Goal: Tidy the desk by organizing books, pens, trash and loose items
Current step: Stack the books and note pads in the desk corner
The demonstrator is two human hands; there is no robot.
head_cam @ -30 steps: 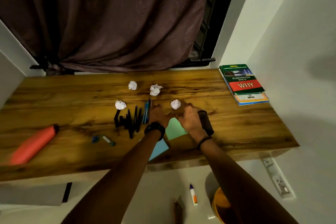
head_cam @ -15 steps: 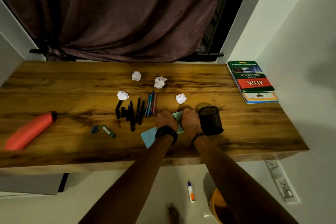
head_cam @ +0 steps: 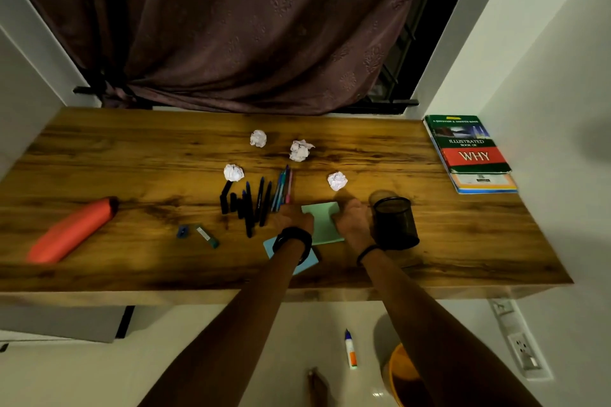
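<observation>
Left hand (head_cam: 293,219) and right hand (head_cam: 353,218) pinch a green note pad (head_cam: 323,225) by its side edges on a wooden desk (head_cam: 132,158). It looks light and bendy, best held at those edges. A mesh pen cup (head_cam: 395,225) crowds the right hand's right side, pens (head_cam: 261,201) lie just left of the left hand, and the desk's front edge is near the wrists
</observation>
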